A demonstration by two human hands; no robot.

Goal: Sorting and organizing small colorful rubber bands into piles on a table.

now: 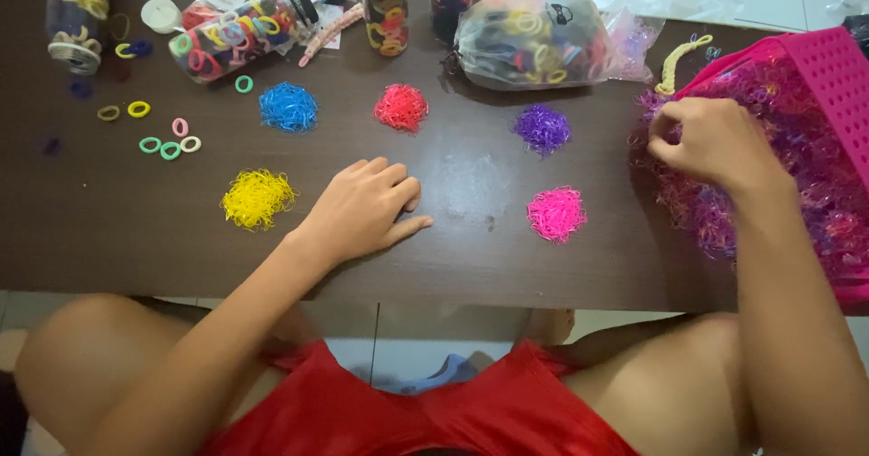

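Red shorts (425,415) nearest. Left hand (367,210) flat on dark desk (471,185), fingers loosely curled, holding nothing, between yellow band pile (257,197) and pink band pile (556,213). Right hand (711,141) pinched shut in mixed tiny bands (815,175) spilling from pink basket (837,67); what it holds is unclear.

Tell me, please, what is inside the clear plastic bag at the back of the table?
The clear plastic bag holds a jumble of small elastic hair rings, mostly dark ones with some yellow and pink showing through. Those deeper in the pile are covered, so their colours cannot be seen.
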